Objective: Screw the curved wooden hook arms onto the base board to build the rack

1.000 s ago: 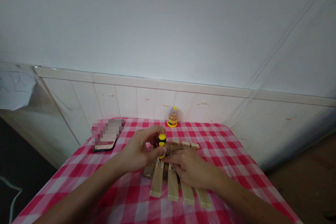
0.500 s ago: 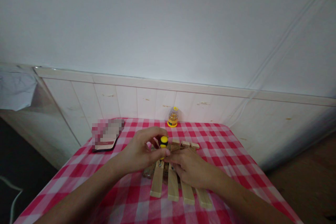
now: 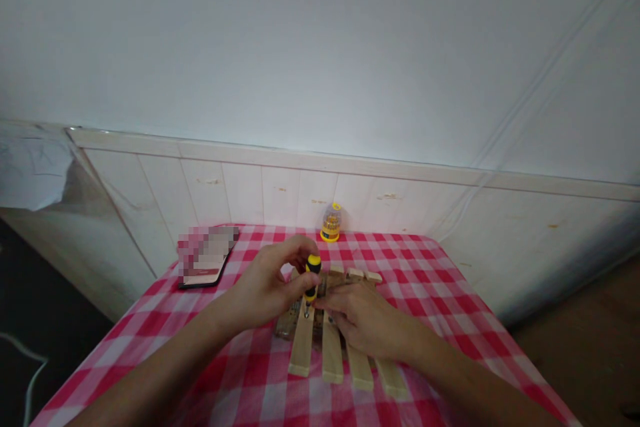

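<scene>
My left hand point(image 3: 270, 288) is closed around the handle of a small yellow-and-black screwdriver point(image 3: 313, 267), thumb on the near side. The screwdriver stands nearly upright, its tip at a screw on the leftmost pale wooden slat point(image 3: 301, 347). My right hand point(image 3: 367, 320) lies over the slats to its right, fingers stretched toward the screwdriver's lower end. Under the slats is a brownish block point(image 3: 284, 327), mostly hidden by them and my hands. Several slats stick out toward me, and shorter wood ends point(image 3: 355, 274) show beyond my right hand.
A red-and-white checked cloth point(image 3: 240, 373) covers the table. A clear, yellow-based container point(image 3: 331, 223) stands at the back by the white panelled wall point(image 3: 280, 190). A phone point(image 3: 205, 273), partly blurred, lies at the left. A pale cable point(image 3: 37, 367) hangs lower left.
My left fingers have shifted on the screwdriver's handle, which appears turned, showing more black. My right hand stays on the slats. The whole view has shifted slightly.
</scene>
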A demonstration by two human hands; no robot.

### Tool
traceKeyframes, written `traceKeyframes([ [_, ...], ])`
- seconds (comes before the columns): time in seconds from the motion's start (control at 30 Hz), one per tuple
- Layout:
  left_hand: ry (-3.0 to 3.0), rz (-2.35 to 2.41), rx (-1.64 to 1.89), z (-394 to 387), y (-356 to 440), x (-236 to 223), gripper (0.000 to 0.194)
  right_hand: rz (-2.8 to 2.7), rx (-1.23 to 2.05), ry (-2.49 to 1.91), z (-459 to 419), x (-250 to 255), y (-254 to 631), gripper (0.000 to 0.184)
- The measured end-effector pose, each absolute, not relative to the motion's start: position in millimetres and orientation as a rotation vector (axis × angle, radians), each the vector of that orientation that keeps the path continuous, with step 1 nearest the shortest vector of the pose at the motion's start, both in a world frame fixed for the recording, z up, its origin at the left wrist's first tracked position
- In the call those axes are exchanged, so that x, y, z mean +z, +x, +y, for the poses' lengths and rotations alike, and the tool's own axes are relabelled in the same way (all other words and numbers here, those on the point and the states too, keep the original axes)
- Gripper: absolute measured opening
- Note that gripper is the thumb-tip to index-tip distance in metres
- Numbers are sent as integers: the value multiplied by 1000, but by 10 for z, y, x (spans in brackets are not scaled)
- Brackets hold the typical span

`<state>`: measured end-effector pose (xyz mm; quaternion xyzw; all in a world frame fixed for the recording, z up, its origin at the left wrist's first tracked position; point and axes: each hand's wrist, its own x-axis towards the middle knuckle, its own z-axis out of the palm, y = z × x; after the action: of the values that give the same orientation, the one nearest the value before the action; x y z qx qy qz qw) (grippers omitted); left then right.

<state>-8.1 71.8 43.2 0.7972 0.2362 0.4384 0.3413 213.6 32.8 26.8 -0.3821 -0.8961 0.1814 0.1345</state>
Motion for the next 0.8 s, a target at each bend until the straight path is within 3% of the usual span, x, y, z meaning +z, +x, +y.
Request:
traceKeyframes([
  [0.37,2027,586,1067,713,-100,449,9,-2567,565,-1030,339,266,2122,44],
  [0.8,2016,583,1187,704,-2,402,19,-2620,495,-1146,312,305,2132,37],
])
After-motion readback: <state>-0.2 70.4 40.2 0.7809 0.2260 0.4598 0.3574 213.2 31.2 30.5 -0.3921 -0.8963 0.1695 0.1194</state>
